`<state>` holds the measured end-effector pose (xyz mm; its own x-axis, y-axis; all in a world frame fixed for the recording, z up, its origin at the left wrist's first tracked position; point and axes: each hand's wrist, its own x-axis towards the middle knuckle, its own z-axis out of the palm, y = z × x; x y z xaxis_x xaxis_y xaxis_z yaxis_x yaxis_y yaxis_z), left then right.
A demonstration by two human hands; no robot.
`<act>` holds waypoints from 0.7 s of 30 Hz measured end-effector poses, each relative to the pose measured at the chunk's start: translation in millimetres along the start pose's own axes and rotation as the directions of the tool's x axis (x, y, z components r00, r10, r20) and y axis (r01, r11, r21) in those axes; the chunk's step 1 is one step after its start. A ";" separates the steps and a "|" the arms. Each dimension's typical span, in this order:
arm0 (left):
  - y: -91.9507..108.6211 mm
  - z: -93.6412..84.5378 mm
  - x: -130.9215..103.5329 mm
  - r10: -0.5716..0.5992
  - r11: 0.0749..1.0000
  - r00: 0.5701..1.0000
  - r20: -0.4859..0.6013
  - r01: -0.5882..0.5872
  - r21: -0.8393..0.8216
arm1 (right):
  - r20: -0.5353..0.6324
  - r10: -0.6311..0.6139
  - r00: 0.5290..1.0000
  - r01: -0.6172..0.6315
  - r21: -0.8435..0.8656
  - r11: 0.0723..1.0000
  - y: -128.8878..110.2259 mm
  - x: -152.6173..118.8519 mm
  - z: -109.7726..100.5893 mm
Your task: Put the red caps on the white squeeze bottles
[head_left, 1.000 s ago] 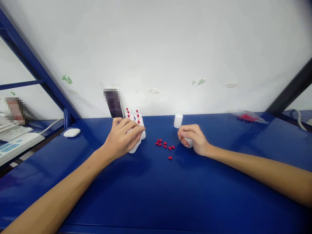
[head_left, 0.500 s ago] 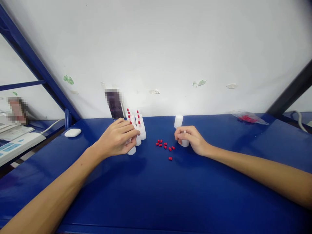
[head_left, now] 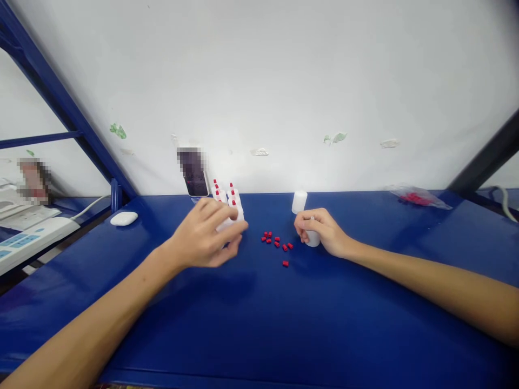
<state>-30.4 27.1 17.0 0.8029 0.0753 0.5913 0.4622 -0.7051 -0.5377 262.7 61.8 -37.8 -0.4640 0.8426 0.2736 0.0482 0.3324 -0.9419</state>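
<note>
Several white bottles with red caps (head_left: pixel 233 203) stand in a cluster left of centre, partly hidden behind my left hand (head_left: pixel 213 232). That hand hovers in front of them, thumb and fingers apart, with nothing visible between them. My right hand (head_left: pixel 318 231) is wrapped round a white bottle (head_left: pixel 313 239) whose nozzle shows above the fingers, uncapped. Just behind it stands another white bottle (head_left: pixel 299 201). Between the hands lie several loose red caps (head_left: pixel 277 244), one of them (head_left: pixel 285 263) nearer to me.
A phone (head_left: pixel 197 175) leans on the wall behind the bottles. At left are a white oval object (head_left: pixel 124 218) and a power strip (head_left: pixel 36 243). A clear bag with red pieces (head_left: pixel 419 198) lies back right. Blue frame posts (head_left: pixel 68 102) flank the blue table (head_left: pixel 259 324).
My left hand has moved right, away from the capped bottles, and its fingers have opened. The right hand still holds its bottle. The view has shifted slightly.
</note>
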 end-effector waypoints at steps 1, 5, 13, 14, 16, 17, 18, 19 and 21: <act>10.9 0.2 4.9 0.009 0.998 1.000 -0.001 -0.009 -0.058 | 0.026 0.009 1.000 -0.008 -0.018 1.000 -1.2 0.7 -0.1; 53.2 14.0 18.5 -0.053 0.932 0.969 0.239 0.133 -0.336 | 0.120 -0.056 0.991 0.061 -0.041 0.997 -4.1 2.8 0.1; 65.9 42.0 17.7 -0.173 0.668 0.861 0.479 0.460 -0.585 | 0.070 0.045 0.997 -0.048 0.045 0.998 -4.1 1.7 11.3; 65.7 42.3 17.4 -0.186 0.646 0.864 0.468 0.467 -0.604 | 0.069 0.041 0.997 -0.045 0.055 0.997 -4.6 0.8 12.5; 66.4 42.3 17.3 -0.244 0.588 0.865 0.438 0.491 -0.643 | 0.089 0.029 0.996 -0.033 0.051 0.998 -6.5 -1.8 14.3; 67.1 42.3 17.5 -0.298 0.548 0.856 0.423 0.516 -0.659 | 0.100 0.018 0.995 -0.021 0.021 1.000 -7.7 -3.5 15.1; 67.7 42.1 18.0 -0.364 0.499 0.835 0.412 0.548 -0.671 | 0.105 -0.001 0.994 0.004 -0.025 1.000 -8.8 -5.6 16.0; 68.3 41.7 18.8 -0.433 0.445 0.805 0.406 0.582 -0.680 | 0.101 -0.034 0.994 0.043 -0.084 0.996 -9.9 -8.0 16.9; 69.0 40.0 21.4 -0.542 0.337 0.737 0.405 0.632 -0.698 | 0.080 -0.128 0.989 0.144 -0.242 0.959 -11.7 -13.2 19.0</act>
<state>33.7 8.3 -31.5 0.4932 0.7229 0.4839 0.4004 -0.6825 0.6115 251.4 38.7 -34.2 -0.5354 0.7564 0.3758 0.1936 0.5430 -0.8171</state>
